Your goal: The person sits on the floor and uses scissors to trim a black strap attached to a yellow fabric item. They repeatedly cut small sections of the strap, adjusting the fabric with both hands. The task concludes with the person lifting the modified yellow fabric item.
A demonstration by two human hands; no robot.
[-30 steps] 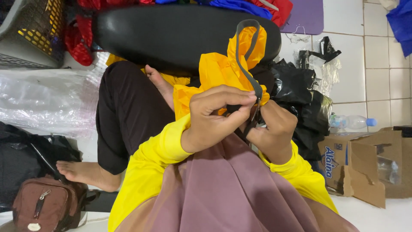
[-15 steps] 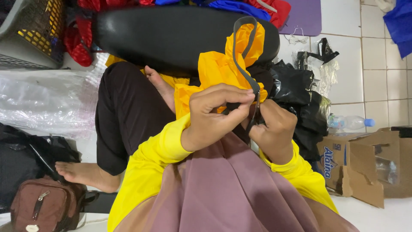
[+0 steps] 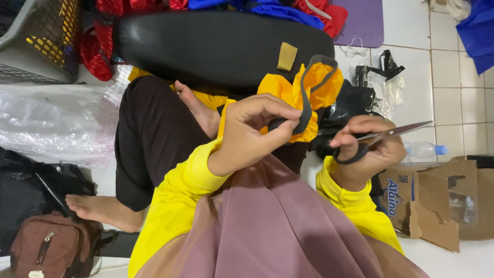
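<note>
The person sits on the floor with legs crossed and looks down at both hands. The left hand [image 3: 257, 128] pinches a grey strap [image 3: 307, 98] between the thumb and the fingers. The strap makes a loop and is sewn to a piece of yellow-orange cloth [image 3: 288, 90]. The cloth is bunched up just behind the left hand, in front of the person's lap.

The right hand [image 3: 368, 152] is closed around a pair of scissors [image 3: 383, 136]. The fingers go through the black handles. The shiny blades point away to the right and look nearly shut. The scissors are beside the strap and do not touch it. The two hands are a little apart.

Behind the cloth lies a big black cushion [image 3: 216, 49] with a small tan patch on it. Black plastic bags [image 3: 355, 103] sit by the right hand. A cardboard box [image 3: 437, 201] stands on the white tile floor to the right, and a clear bottle with a blue cap [image 3: 424, 150] lies near it. On the left there is a sheet of clear plastic [image 3: 51, 123], a brown bag [image 3: 49, 247] and a grey basket [image 3: 46, 36]. A bare foot [image 3: 100, 208] rests near the brown bag.
</note>
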